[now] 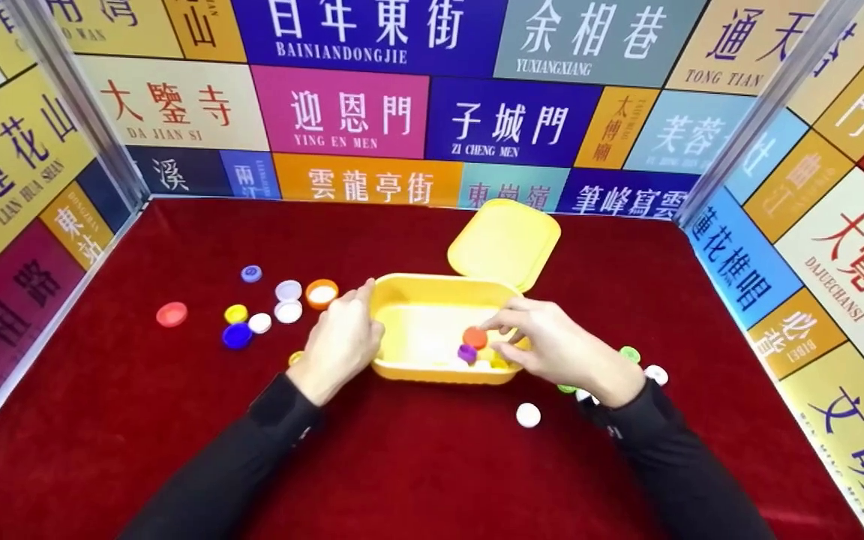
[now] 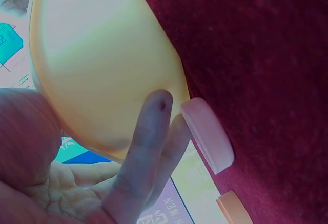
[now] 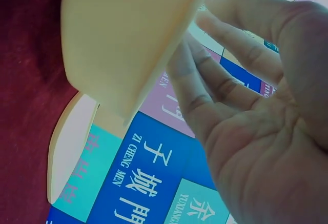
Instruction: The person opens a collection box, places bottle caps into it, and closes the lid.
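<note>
A yellow plastic box [image 1: 417, 289] stands in the middle of the table without its lid. My left hand [image 1: 343, 341] grips its left end, thumb at the rim and fingers against the outer wall [image 2: 102, 65]. Over the right rim reaches my right hand [image 1: 552, 341], its thumb and fingers spread apart inside the box. An orange bottle cap [image 1: 475, 337] lies right at those fingertips, beside a purple cap [image 1: 466, 353]. Yellow and white caps show at the box's right end, partly covered by the right hand. In the right wrist view the fingertips are hidden behind the box wall [image 3: 123, 34].
The yellow lid [image 1: 505, 244] lies behind the box. Left of it are several loose caps, among them a red one [image 1: 172, 314], a blue one [image 1: 237, 335] and an orange one [image 1: 322, 294]. A white cap [image 1: 528, 415] and a green cap [image 1: 630, 354] lie at right.
</note>
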`<state>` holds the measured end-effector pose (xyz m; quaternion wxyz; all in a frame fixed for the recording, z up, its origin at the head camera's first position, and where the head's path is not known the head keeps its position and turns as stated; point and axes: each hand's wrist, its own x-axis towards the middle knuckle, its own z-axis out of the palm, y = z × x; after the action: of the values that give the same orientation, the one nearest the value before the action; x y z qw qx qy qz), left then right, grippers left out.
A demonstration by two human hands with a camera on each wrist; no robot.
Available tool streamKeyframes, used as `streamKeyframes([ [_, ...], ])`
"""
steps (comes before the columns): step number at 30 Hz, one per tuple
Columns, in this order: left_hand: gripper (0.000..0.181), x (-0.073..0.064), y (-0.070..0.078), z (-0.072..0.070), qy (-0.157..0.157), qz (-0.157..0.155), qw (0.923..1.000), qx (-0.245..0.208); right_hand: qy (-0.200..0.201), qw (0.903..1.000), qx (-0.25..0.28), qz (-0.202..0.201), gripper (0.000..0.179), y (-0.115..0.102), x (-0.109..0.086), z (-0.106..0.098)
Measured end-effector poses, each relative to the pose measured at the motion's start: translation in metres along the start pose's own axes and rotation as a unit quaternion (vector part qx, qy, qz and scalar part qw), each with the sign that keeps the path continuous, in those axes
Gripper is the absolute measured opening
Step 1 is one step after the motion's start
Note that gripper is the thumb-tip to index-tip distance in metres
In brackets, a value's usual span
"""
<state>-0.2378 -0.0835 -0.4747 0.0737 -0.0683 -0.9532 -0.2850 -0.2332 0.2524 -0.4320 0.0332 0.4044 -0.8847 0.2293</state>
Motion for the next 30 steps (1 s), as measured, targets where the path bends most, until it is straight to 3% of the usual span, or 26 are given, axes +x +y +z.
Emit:
streamKeyframes([
  [6,0.07,-0.001,-0.001,0.0,-0.006,-0.001,1.0,-0.004,0.053,0.9965,-0.011,-0.064,0.026,-0.006,-0.017,-0.001],
  [12,0.069,-0.001,-0.001,0.0,-0.006,-0.003,1.0,-0.002,0.071,0.9938,-0.009,-0.085,0.026,-0.016,-0.035,-0.003],
  [22,0.068,-0.003,-0.003,0.001,0.005,0.005,1.0,-0.005,-0.04,0.9978,-0.006,-0.053,0.021,-0.03,-0.051,-0.007],
  [30,0.067,-0.002,-0.003,-0.001,0.01,0.017,0.9998,0.0,-0.143,0.9892,-0.03,0.008,0.032,-0.035,-0.055,-0.002],
])
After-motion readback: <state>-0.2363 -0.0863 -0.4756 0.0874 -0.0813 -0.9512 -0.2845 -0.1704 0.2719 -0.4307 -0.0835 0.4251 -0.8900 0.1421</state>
